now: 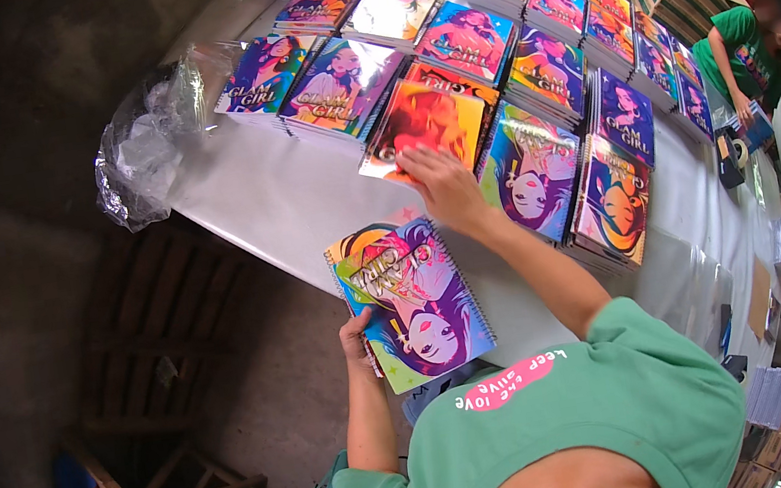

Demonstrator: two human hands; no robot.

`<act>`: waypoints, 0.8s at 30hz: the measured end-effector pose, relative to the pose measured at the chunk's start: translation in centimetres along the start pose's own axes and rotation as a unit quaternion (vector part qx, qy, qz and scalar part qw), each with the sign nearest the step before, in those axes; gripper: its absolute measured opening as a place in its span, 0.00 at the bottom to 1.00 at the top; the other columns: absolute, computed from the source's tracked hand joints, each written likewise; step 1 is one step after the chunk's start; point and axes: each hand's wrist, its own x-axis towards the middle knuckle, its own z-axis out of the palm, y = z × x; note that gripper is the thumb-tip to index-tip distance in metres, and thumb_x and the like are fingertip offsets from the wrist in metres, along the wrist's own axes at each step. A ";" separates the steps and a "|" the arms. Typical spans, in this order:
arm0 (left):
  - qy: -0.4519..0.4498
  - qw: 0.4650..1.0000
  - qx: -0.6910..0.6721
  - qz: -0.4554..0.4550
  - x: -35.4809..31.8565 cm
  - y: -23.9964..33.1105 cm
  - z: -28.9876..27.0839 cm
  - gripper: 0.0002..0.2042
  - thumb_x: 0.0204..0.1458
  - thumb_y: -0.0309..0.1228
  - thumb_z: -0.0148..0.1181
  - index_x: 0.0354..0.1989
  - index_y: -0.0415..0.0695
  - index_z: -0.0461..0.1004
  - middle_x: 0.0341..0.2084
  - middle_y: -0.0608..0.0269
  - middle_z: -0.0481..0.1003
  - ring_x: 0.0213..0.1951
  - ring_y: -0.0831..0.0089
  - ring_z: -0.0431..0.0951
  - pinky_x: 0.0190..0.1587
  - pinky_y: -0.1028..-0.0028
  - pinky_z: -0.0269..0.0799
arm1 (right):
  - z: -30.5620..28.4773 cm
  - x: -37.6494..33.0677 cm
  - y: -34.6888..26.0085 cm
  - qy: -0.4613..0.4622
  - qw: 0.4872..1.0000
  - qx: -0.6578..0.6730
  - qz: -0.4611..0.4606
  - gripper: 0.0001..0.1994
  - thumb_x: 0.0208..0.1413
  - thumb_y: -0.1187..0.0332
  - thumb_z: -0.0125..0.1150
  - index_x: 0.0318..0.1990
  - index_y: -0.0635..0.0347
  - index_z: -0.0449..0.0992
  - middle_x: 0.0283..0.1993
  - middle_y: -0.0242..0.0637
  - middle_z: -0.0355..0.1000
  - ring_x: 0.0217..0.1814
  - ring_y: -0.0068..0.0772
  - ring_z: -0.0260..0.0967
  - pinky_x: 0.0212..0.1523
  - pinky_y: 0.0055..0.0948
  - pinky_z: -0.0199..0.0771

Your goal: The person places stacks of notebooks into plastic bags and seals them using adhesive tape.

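My left hand [357,336] grips the lower left edge of a spiral notebook [411,298] with a bright cartoon-girl cover, which rests at the near edge of the white table [274,206]. It seems to lie on top of a thin stack. My right hand [444,187] reaches forward and lies flat, fingers spread, on the near corner of an orange-red notebook stack [422,118]. A blue and purple notebook stack [529,173] sits just right of that hand.
Several more stacks of colourful notebooks [546,69] fill the table in rows toward the far end. Crumpled clear plastic wrap [139,150] hangs off the left edge. Another person in a green shirt [735,51] works at the far right. A wooden frame [173,478] stands below left.
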 end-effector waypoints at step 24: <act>-0.077 0.992 -0.062 0.080 2.3 4.6 0.6 0.37 0.32 0.31 0.52 0.59 0.35 0.60 0.52 0.44 0.68 0.52 0.50 0.71 0.57 0.55 0.65 | -7.2 6.7 -2.0 -0.148 0.813 0.555 -0.091 0.15 0.41 0.80 0.62 0.38 0.55 0.81 0.43 0.39 0.77 0.49 0.39 0.73 0.50 0.37 0.71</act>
